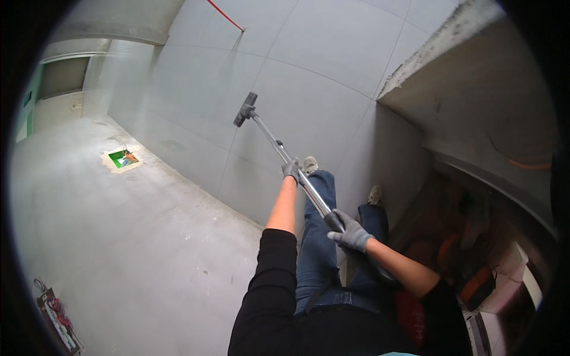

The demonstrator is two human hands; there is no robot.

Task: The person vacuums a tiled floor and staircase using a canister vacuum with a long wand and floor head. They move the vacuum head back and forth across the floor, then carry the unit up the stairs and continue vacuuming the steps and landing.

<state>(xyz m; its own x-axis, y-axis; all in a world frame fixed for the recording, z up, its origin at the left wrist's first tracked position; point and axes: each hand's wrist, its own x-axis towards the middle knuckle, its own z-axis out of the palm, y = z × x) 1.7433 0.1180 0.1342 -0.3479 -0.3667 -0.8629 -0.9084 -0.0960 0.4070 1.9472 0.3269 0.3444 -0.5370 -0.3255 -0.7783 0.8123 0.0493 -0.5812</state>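
Observation:
A vacuum cleaner wand (313,199) of shiny metal slants across the middle of the view. Its grey floor head (245,110) rests on the large grey floor tiles (320,65), ahead of my feet. My left hand (291,169), in a grey glove, is closed around the tube partway along. Nearer my body, my right hand (351,232), gloved too, grips the black handle end. From there a dark hose (371,268) runs back past my right thigh, partly hidden by my forearm.
Along the left stands a pale bare wall (178,231) with a green wall box (124,158) holding loose wires. Another box of wires (59,320) sits lower left. A rough-edged slab (475,83) juts in at the right. A red cable (224,15) shows at the top.

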